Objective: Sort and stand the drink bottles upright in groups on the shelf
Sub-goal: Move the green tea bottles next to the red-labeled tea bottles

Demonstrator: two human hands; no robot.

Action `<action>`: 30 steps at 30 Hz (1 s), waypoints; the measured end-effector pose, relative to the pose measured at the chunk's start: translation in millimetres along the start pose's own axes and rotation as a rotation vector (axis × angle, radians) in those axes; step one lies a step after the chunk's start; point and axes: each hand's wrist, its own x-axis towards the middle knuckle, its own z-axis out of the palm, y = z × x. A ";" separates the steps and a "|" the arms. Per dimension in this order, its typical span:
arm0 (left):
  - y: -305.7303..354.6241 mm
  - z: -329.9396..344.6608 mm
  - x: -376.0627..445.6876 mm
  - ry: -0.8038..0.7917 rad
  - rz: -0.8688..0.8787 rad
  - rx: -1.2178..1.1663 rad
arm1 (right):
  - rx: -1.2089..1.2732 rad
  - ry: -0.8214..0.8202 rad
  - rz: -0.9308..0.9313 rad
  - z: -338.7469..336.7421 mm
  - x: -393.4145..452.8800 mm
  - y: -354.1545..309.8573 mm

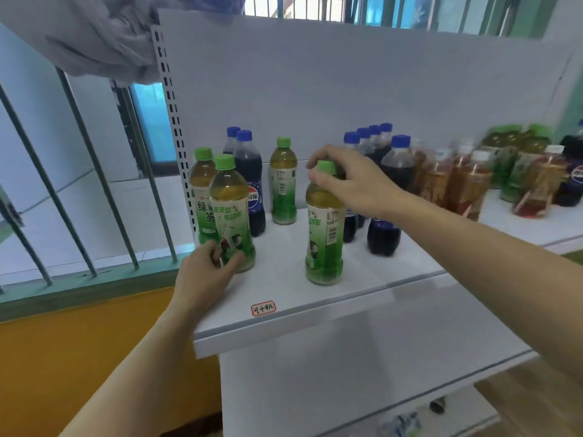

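Observation:
On the white shelf (284, 298) several green tea bottles stand upright. My left hand (205, 272) grips the base of the front-left green tea bottle (230, 209). Behind that one stands another green tea bottle (200, 187). My right hand (350, 181) holds the neck and green cap of the middle green tea bottle (325, 234) near the front edge. A further green tea bottle (283, 181) stands toward the back. Two cola bottles (250, 178) with blue caps stand behind the left pair, and a cluster of cola bottles (391, 197) stands behind my right hand.
To the right, blurred, stand red tea bottles (467, 181), more green tea bottles (517, 159) and a cola bottle (574, 171). A red-bordered label (263, 308) sticks on the shelf's front edge. A lower shelf (347, 357) lies beneath. Metal railing bars (94, 184) stand at the left.

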 end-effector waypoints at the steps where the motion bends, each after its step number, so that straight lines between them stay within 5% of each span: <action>1: 2.5 -1.7 -4.1 0.004 0.034 -0.007 | -0.048 0.016 -0.011 3.5 -3.3 0.2; 5: 23.7 -4.9 -23.5 0.080 0.314 -0.003 | -0.520 0.091 0.029 -3.7 -1.4 -0.1; 7: 45.0 5.3 -32.3 -0.010 0.366 -0.024 | -0.512 0.075 0.044 -9.2 -1.8 -2.3; 13: 100.8 70.2 -35.9 -0.365 0.253 0.196 | -0.161 0.280 0.097 -17.4 -38.7 1.8; 20: 121.5 70.8 -48.3 -0.174 0.237 -0.655 | 0.535 0.756 0.464 -42.2 -152.5 46.5; 25: 182.8 123.9 -83.8 -0.124 0.173 -0.960 | 1.016 0.667 0.501 -59.9 -232.8 81.7; 30: 242.4 199.9 -99.5 -0.043 0.071 -0.942 | 0.850 0.635 0.494 -118.3 -286.4 126.8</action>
